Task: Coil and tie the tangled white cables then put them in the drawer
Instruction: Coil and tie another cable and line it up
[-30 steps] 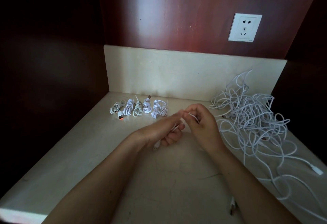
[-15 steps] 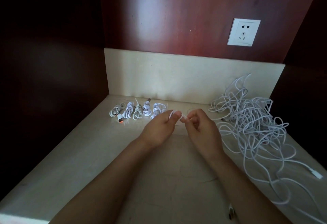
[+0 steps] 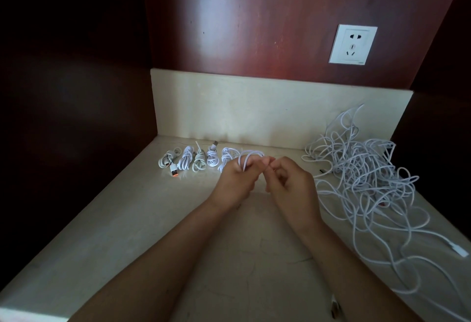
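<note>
White cable coil (image 3: 249,154), gripped by left hand (image 3: 233,184)

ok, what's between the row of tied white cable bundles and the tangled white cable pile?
Head view: the person's two hands. A white cable coil is looped round the left hand, with the right hand pinching at it.

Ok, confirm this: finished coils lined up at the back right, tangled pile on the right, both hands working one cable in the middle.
One slip: the head view shows the finished coils lined up at the back left, not right. The tangled pile is on the right, and the left hand and right hand work one cable in the middle.
</note>
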{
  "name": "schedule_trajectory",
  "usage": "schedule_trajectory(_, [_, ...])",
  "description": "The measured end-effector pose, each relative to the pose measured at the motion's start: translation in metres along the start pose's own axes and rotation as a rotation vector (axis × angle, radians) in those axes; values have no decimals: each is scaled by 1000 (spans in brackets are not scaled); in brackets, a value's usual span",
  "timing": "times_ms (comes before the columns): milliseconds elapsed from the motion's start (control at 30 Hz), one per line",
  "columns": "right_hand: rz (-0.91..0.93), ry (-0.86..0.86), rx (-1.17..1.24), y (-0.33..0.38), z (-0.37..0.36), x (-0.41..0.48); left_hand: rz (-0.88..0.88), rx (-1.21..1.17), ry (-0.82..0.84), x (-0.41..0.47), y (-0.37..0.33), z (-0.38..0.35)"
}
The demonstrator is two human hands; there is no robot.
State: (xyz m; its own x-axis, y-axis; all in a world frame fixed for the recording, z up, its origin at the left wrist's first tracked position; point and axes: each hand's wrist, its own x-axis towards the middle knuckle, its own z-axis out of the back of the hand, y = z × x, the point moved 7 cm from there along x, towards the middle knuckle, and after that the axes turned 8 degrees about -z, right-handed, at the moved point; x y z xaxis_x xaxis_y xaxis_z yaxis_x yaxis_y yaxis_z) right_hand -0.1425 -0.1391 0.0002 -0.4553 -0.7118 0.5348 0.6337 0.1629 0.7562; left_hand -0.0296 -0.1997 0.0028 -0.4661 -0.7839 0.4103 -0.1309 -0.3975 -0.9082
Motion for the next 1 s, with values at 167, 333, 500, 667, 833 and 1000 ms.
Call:
schedule_trajectory(167, [14,-2,37,1,-1,-1,20,-15,-37,0,0,3])
schedule_trajectory(333, [-5,40,9,3,-7,-5,-35,49,-126,1,-2,12])
schedule_trajectory(500, [67,96,-123,7,-12,-7,-7,-163,-269,7,12,25])
schedule_trajectory(667, [108,198,-238,3,-23,-7,167,-659,-322,12,28,24])
schedule_trajectory(833, [157,405,-273,6,-41,-16,238,-775,-442,21,37,46])
schedule_trajectory(1000, [211,456,-326,12,-41,-18,235,-724,-487,24,39,70])
